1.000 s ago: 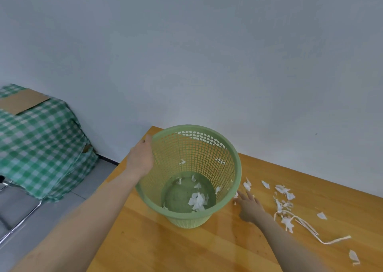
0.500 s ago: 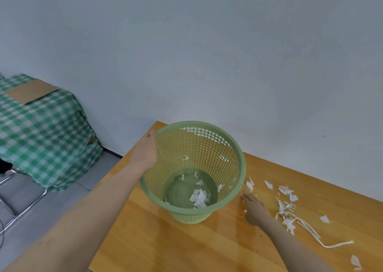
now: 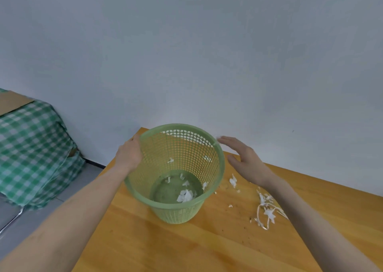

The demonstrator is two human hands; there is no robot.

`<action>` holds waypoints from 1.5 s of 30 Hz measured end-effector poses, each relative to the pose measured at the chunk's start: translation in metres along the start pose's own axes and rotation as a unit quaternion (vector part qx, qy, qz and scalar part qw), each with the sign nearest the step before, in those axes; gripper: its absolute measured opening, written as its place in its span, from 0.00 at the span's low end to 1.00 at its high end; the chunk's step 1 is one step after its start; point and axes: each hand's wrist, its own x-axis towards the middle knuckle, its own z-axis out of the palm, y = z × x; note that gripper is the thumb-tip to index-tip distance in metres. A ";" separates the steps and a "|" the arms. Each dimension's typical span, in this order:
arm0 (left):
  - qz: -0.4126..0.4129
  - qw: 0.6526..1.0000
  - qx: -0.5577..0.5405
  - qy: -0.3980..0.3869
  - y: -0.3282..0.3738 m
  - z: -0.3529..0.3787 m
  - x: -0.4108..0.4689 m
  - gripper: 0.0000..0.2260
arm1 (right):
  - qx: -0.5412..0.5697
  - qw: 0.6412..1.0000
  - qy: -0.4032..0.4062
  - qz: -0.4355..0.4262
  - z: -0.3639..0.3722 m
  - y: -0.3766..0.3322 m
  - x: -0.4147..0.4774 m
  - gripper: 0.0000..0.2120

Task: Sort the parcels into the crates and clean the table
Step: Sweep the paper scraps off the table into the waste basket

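Because the left hand [image 3: 128,157] grips the left rim of the pale green perforated plastic wastebasket [image 3: 176,215], the basket leans toward the person near the far left corner of the wooden counter [image 3: 186,249], probably steadied to take litter. The right hand [image 3: 246,161] hovers flat, fingers straight and holding nothing, just beside the right rim; whether it touches I cannot tell. White torn paper scraps [image 3: 267,211] lie on the counter right of the basket, and shreds [image 3: 185,196] sit inside it.

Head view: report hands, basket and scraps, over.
Left hand grips green basket rim. Right hand open, raised beside rim. Paper scraps: some in basket, more lying on table right of it. Nothing blocking.
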 end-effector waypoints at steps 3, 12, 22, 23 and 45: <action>0.004 1.000 -0.005 -0.003 0.002 -0.003 -0.003 0.15 | 0.001 0.998 -0.041 -0.037 0.005 -0.012 -0.001 0.24; -0.004 1.000 -0.027 -0.002 0.004 -0.006 -0.004 0.16 | -0.022 0.997 -0.066 -0.033 0.010 -0.009 0.000 0.23; 0.008 0.999 -0.040 0.005 0.002 -0.005 -0.003 0.14 | 0.039 0.969 0.119 0.215 0.056 0.075 -0.017 0.22; 0.006 0.999 -0.043 0.002 0.001 -0.005 -0.001 0.13 | 0.028 0.964 0.080 0.251 0.068 0.087 -0.023 0.22; -0.033 0.998 -0.057 0.022 -0.024 0.003 0.041 0.10 | -0.226 0.880 -0.317 0.272 0.159 0.138 -0.007 0.35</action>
